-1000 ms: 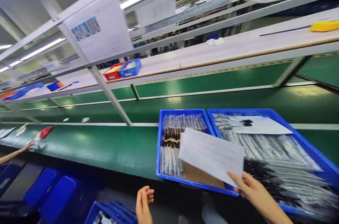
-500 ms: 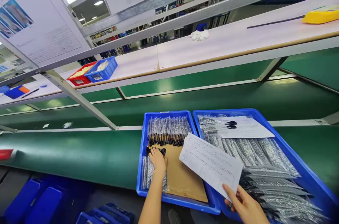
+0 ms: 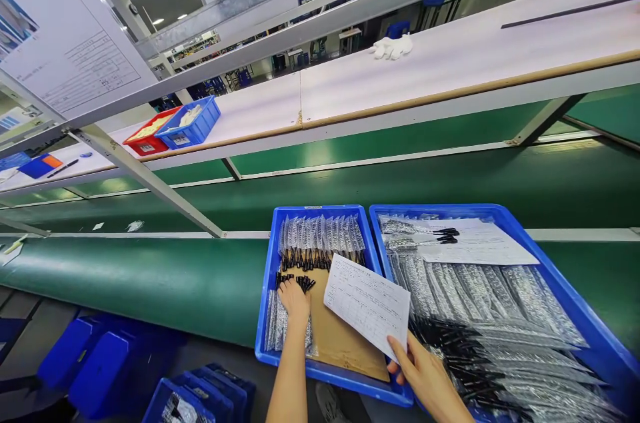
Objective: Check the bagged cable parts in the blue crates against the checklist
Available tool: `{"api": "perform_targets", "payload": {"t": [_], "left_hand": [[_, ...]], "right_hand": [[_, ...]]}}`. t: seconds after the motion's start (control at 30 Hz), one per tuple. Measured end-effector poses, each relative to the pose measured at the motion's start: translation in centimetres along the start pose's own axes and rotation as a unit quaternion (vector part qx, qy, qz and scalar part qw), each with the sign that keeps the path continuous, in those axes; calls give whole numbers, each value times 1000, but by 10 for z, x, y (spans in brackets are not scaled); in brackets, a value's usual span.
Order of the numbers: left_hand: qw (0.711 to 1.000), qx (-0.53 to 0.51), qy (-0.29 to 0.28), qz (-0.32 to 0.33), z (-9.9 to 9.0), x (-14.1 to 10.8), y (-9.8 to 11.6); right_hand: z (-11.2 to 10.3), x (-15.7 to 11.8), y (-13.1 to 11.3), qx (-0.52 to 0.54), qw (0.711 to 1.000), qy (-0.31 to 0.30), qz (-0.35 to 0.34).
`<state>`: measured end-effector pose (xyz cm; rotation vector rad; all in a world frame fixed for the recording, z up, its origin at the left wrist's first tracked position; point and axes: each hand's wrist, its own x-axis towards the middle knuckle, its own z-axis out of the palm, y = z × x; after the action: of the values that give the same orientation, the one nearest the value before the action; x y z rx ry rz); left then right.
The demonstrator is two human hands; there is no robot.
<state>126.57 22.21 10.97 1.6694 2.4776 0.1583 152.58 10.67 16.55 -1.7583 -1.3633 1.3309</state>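
Note:
My left hand is over the lower-left row of bagged black-ended parts in the smaller blue tray. Its fingers curl down onto the black ends; the fingertips are partly hidden. Between the thumb and fingers of my right hand is a printed paper sheet, tilted above the tray's right side. A second row of bagged parts lies along the tray's far end. Brown cardboard lines the tray bottom.
A larger blue tray on the right holds many bagged parts and another paper sheet. Both trays are on a green conveyor. Beyond it, a shelf carries red and blue bins and white gloves. Blue crates stand below.
My right hand has brought the paper sheet left and closer over the smaller tray. Under my left hand, the black ends have shifted, with a gap between them. The camera view has moved slightly.

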Motion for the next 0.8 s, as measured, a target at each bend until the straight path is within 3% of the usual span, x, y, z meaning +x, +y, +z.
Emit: {"api": "perform_targets", "payload": {"t": [0.23, 0.4, 0.6, 0.8], "left_hand": [[999, -40, 27, 21, 0, -10, -7], [993, -90, 57, 42, -12, -21, -17], [985, -126, 76, 86, -16, -27, -25], [982, -128, 79, 113, -14, -26, -28]], "right_hand": [[16, 14, 28, 31, 999, 15, -13], [44, 34, 35, 100, 993, 29, -47], [77, 58, 33, 100, 994, -5, -39], [91, 81, 45, 56, 998, -38, -7]]}}
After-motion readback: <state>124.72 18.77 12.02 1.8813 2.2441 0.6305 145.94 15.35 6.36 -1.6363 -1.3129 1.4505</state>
